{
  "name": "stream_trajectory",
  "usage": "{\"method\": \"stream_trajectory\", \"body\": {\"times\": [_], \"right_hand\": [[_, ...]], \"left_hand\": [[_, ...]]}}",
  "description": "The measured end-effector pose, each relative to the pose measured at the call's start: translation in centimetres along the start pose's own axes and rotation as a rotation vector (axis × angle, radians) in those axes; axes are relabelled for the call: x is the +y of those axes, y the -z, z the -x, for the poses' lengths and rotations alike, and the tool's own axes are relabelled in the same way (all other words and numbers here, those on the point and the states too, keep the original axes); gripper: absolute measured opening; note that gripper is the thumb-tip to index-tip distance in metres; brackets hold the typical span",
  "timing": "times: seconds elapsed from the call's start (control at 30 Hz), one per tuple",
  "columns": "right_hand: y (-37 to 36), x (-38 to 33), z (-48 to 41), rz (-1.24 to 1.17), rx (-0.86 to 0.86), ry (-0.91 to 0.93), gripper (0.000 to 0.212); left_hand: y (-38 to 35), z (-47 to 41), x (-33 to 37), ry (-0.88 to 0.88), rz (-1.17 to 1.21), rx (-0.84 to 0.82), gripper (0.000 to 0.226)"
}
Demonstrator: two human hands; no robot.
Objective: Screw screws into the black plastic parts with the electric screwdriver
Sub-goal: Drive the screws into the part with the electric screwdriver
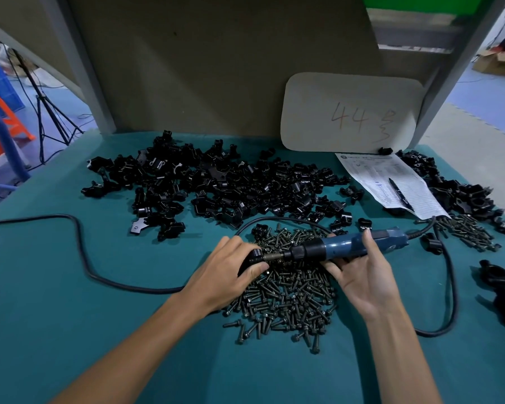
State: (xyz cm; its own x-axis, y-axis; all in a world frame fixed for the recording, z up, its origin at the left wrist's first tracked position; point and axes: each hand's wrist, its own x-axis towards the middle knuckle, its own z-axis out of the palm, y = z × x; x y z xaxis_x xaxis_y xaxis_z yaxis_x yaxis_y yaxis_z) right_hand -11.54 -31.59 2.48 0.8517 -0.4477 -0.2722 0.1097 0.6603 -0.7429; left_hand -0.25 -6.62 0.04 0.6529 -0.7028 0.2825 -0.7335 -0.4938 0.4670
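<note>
Head view: the left hand (231, 265) grips one black plastic part (253, 257) above the screw pile (292, 290). The right hand (359, 272) holds the electric screwdriver (353, 245), its bit at this part. I judge the work far from done, because a big heap of parts (216, 182) waits near the far edge of the table (70, 301).

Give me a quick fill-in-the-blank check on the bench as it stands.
1. The right hand holds the blue ____ with its tip pointing at the left hand.
2. The left hand grips a black plastic part over the pile of loose ____.
3. A black ____ lies on the printed sheet.
4. The card leaning at the back reads ____.

Missing words: electric screwdriver; screws; pen; 44.
</note>
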Motion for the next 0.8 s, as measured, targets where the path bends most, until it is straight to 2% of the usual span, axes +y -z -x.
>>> {"method": "stream_trajectory", "body": {"times": [0.4,0.63,0.73,0.8], "right_hand": [[-0.6,-0.2,0.7,-0.013,-0.03,0.02,0.056],[-1.2,-1.2,2.1,-0.151,-0.075,0.143,0.055],[-1.0,-3.1,2.7,-0.105,-0.007,0.22,0.058],[-0.8,-4.8,3.0,0.044,0.138,0.249,0.063]], "left_hand": [[-0.6,-0.2,-0.6,0.021,0.007,-0.019,0.042],[3.2,-2.1,1.1,0.06,0.257,0.061,0.042],[5.9,-2.5,0.9,0.123,0.454,0.129,0.066],[7.2,-2.6,1.0,0.26,0.63,0.165,0.087]]}}
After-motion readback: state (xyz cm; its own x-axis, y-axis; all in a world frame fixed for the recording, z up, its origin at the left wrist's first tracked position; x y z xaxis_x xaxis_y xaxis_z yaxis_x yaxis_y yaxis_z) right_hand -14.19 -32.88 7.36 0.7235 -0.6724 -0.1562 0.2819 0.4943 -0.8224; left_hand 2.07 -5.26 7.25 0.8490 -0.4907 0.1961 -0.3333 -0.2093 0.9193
